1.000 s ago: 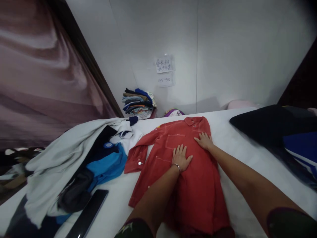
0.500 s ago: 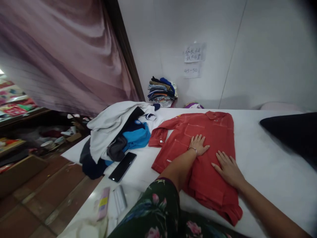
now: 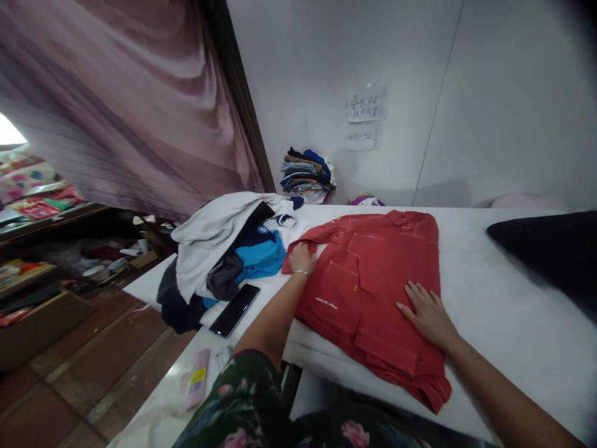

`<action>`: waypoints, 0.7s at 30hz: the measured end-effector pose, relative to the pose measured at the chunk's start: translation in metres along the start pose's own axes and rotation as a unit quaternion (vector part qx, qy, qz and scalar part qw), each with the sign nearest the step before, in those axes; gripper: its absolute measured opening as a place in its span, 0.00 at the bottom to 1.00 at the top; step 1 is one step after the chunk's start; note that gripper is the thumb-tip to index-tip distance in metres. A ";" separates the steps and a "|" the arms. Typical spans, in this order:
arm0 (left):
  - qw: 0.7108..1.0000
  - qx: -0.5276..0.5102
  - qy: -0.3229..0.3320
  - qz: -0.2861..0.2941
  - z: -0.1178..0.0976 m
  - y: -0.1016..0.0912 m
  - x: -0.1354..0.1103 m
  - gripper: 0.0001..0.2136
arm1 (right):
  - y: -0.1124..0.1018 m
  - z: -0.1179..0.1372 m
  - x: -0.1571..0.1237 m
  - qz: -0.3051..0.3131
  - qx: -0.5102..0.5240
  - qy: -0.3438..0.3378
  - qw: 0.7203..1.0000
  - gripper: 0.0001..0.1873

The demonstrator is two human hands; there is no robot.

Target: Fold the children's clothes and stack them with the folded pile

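Observation:
A red long-sleeved shirt (image 3: 382,274) lies partly folded on the white table (image 3: 485,311), its collar toward the wall. On its left, the sleeve bends outward, and my left hand (image 3: 302,256) has its fingers curled on the cuff; the fingertips are partly hidden. Flat on the shirt's right half rests my right hand (image 3: 424,311), fingers spread, holding nothing. White lettering shows near the left lower edge of the shirt.
A loose heap of white, blue and dark clothes (image 3: 219,242) lies left, with a phone (image 3: 234,310) in front. A pink packet (image 3: 198,379) is nearer me. Folded clothes (image 3: 305,174) are stacked by the wall. Something black (image 3: 555,249) juts in at right.
My left hand has moved left from the middle of the shirt to the sleeve cuff and curled its fingers there. My right hand has stayed flat on the shirt.

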State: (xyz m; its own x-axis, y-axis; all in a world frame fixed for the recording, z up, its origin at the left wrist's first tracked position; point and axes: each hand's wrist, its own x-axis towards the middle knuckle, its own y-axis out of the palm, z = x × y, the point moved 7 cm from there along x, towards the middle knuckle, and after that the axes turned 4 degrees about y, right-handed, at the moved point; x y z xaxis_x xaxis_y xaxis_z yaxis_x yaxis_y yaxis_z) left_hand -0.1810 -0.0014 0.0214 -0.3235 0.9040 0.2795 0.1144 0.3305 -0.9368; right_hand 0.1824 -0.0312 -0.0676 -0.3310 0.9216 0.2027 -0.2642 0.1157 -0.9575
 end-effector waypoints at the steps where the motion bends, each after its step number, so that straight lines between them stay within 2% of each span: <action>1: 0.998 -0.004 -0.068 0.010 0.025 -0.002 0.000 0.21 | -0.001 0.000 0.000 -0.001 0.003 0.002 1.000 0.37; 2: 0.991 -0.010 -0.127 0.029 0.047 -0.002 -0.002 0.24 | -0.001 0.001 0.000 -0.001 0.006 0.004 1.000 0.36; 4: 0.978 -0.022 -0.198 0.059 0.074 0.002 -0.007 0.27 | -0.002 0.001 0.001 0.002 0.009 0.009 1.000 0.37; 7: 0.967 -0.025 -0.239 0.085 0.090 0.006 -0.008 0.28 | -0.004 0.002 0.001 0.007 0.009 0.011 1.000 0.37; 12: 0.962 -0.035 -0.237 0.133 0.093 0.007 0.003 0.28 | -0.004 0.002 0.001 0.014 0.011 0.011 1.000 0.38; 16: 0.969 -0.039 -0.201 0.139 0.088 0.002 0.013 0.19 | -0.003 0.001 0.001 0.012 0.018 0.010 1.000 0.37; 19: 0.978 -0.021 -0.179 0.109 0.081 -0.014 0.025 0.12 | -0.004 0.002 0.001 0.010 0.023 0.009 1.000 0.37; 21: 0.984 -0.002 -0.166 0.072 0.075 -0.035 0.040 0.12 | -0.005 0.003 0.001 0.011 0.025 0.011 1.000 0.37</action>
State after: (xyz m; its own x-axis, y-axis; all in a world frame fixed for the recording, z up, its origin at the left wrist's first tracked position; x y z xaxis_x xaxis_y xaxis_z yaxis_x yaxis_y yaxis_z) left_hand -0.2685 0.0030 0.0492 -0.5919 0.8038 0.0587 0.1854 0.2066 -0.9607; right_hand 0.1811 -0.0314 -0.0616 -0.3166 0.9319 0.1771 -0.3025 0.0778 -0.9500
